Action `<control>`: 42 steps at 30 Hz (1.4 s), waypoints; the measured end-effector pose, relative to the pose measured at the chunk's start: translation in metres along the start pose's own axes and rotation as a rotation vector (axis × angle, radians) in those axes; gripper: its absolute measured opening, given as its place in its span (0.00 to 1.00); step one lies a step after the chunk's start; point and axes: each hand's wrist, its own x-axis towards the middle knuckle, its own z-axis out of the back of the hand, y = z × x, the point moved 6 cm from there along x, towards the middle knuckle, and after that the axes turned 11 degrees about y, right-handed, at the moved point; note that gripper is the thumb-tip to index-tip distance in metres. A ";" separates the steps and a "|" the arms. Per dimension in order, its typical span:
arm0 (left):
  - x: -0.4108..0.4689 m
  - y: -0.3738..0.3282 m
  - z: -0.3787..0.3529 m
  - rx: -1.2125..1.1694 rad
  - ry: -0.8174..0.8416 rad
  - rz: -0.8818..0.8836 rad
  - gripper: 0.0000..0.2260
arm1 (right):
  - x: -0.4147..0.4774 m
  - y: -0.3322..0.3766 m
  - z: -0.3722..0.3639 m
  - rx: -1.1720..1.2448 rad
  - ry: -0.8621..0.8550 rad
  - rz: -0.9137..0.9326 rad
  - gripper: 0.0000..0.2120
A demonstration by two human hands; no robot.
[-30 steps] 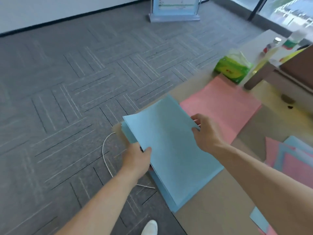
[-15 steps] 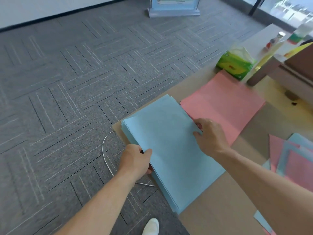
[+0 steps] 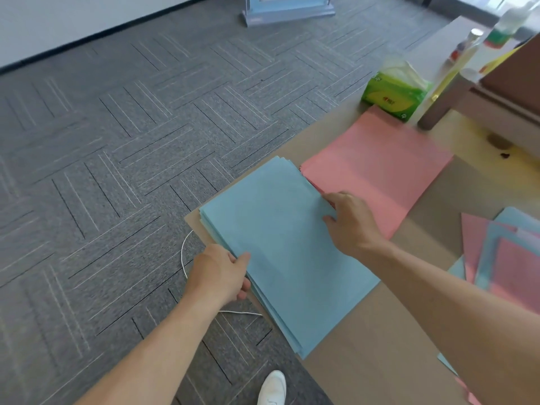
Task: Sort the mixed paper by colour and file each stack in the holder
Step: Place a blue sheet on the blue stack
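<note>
A stack of blue paper (image 3: 286, 252) lies on the brown table (image 3: 380, 361) at its left corner, overhanging the edge a little. My left hand (image 3: 222, 273) grips the stack's left edge, thumb on top. My right hand (image 3: 347, 220) rests on the stack's right edge, fingers curled at the seam with the pink paper stack (image 3: 380, 165), which lies flat just beyond. A mixed pile of pink and blue sheets (image 3: 508, 258) sits at the right, partly cut off by the frame.
A green tissue pack (image 3: 394, 92) stands behind the pink stack. Bottles (image 3: 473, 45) and a brown raised shelf (image 3: 514, 83) occupy the far right. A white cord (image 3: 187, 258) hangs below the table corner over grey carpet. My white shoe (image 3: 271, 387) shows below.
The top blue sheet, lifted a second ago, now lies flat on the blue stack. Both hands stay at the stack's edges; the view has shifted slightly.
</note>
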 end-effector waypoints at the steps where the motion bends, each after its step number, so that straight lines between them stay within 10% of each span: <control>1: 0.000 0.001 0.000 -0.001 0.006 0.013 0.19 | 0.000 0.000 0.000 0.002 0.007 0.006 0.18; 12: -0.018 -0.110 -0.029 0.521 -0.050 -0.114 0.16 | -0.065 -0.053 0.064 0.131 -0.078 -0.017 0.25; 24: -0.086 -0.259 -0.315 0.546 0.350 -0.526 0.18 | -0.297 -0.321 0.108 0.166 -0.285 -0.441 0.24; 42: -0.072 -0.247 -0.389 0.313 0.190 -0.153 0.37 | -0.358 -0.380 0.046 0.157 -0.241 -0.504 0.45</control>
